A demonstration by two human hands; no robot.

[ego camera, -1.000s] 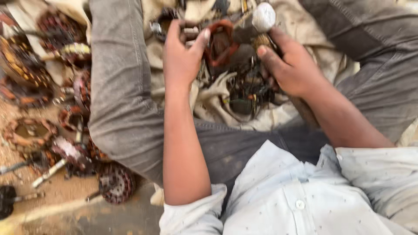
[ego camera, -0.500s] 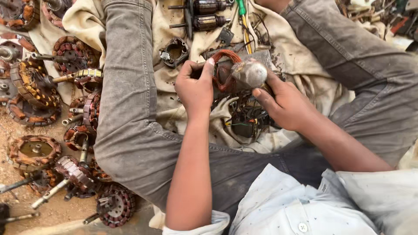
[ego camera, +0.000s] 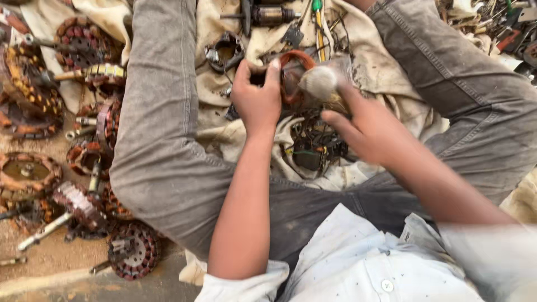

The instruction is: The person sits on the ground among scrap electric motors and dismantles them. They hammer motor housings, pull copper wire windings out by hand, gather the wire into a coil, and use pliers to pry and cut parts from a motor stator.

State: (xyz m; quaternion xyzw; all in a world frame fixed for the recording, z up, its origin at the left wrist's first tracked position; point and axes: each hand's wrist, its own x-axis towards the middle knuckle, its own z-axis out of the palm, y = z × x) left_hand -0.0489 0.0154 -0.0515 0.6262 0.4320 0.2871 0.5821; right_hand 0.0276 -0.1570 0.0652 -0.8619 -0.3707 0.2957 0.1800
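Note:
I sit on the ground with my legs in grey trousers (ego camera: 162, 140) spread around a dirty cloth (ego camera: 391, 72). My left hand (ego camera: 257, 100) grips a small motor stator with a red-orange copper coil (ego camera: 291, 70) over the cloth. My right hand (ego camera: 363, 126) is closed on a tool whose pale rounded end (ego camera: 319, 83) is blurred and sits against the coil. Dark wires and small parts (ego camera: 313, 145) lie on the cloth just below both hands.
Several round copper-wound stators and rotors (ego camera: 84, 112) lie on the sandy ground at the left. A motor armature (ego camera: 268, 15) and a green-handled screwdriver (ego camera: 318, 22) lie at the top of the cloth. Mixed scrap (ego camera: 498, 28) fills the top right corner.
The view shifted upward in frame. My right hand brought the pale-ended tool down from above onto the coil; my left hand has kept hold of the coil.

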